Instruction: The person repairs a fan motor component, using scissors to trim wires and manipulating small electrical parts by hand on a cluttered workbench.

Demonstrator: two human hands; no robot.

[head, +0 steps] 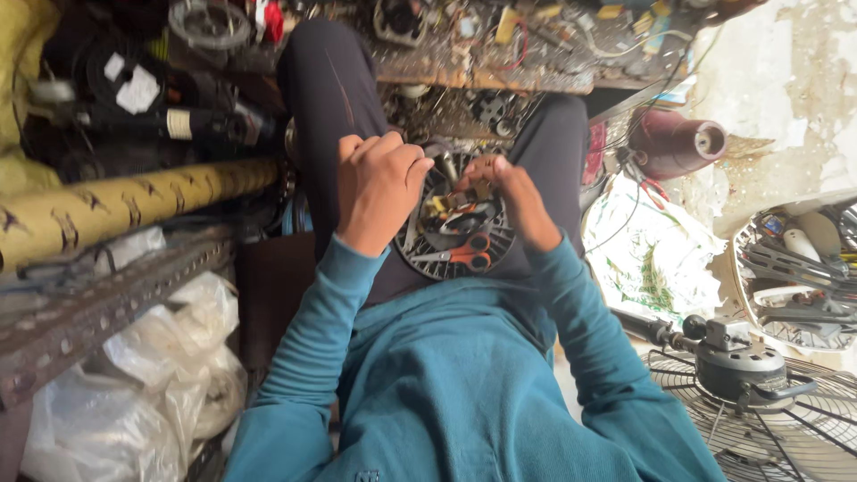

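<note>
A round black slotted disc (421, 253) rests on my lap between my thighs, with orange-handled scissors (462, 255) and small metal parts lying on it. My left hand (379, 186) is curled at the disc's upper left edge, fingers closed over something hidden near a metal tool tip (446, 166). My right hand (518, 201) sits at the disc's upper right, fingertips pinching a small brownish part (480, 189) above the disc. What the left hand grips cannot be made out.
A cluttered wooden bench edge (500, 78) with wires and parts runs ahead. A yellow patterned roll (125, 210) and white plastic bags (134, 384) lie at left. A fan motor and wire guard (741, 384) stand at lower right, a maroon thread spool (674, 141) at right.
</note>
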